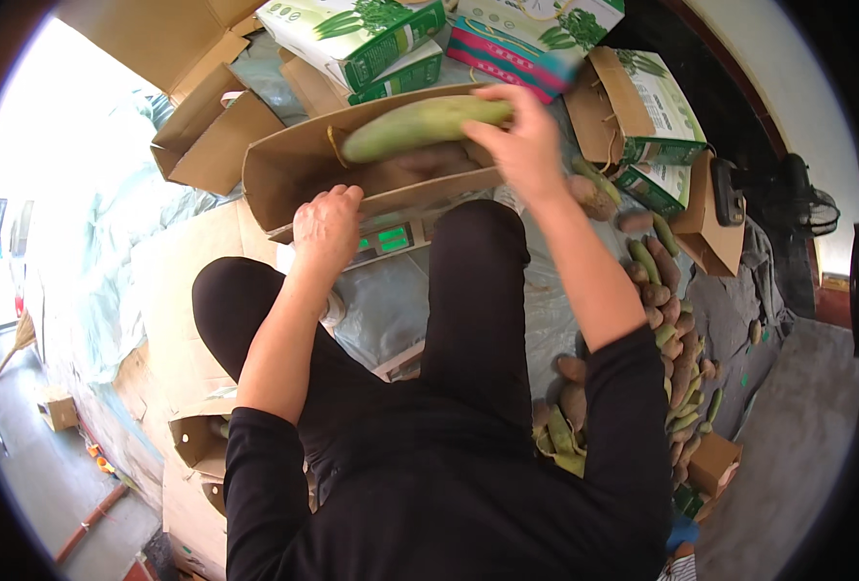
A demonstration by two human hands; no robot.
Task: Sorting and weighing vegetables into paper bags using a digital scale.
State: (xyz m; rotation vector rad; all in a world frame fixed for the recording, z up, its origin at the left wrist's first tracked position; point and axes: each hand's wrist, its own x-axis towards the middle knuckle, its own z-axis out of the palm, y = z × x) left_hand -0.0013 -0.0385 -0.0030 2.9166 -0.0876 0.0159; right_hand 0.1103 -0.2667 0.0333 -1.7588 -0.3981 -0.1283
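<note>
An open cardboard box [279, 169], long and narrow, stands in front of my knees. My right hand [524, 145] is closed round one end of a long, pale green radish [420, 128], which lies nearly level across the box opening and is slightly blurred. Beneath it, brownish, rounded produce [429, 163] shows dimly inside the box. The fingers of my left hand [327, 229] curl over the near rim of the box. Just below that rim is a scale [387, 242] with lit green displays, partly hidden by the box and my arm.
Printed white-and-green cartons [352, 39] and a pink-and-blue box [507, 58] stand beyond. Another open box [218, 136] is at left. A heap of brown and green produce [676, 339] runs along my right side. A black fan [802, 198] stands at the far right.
</note>
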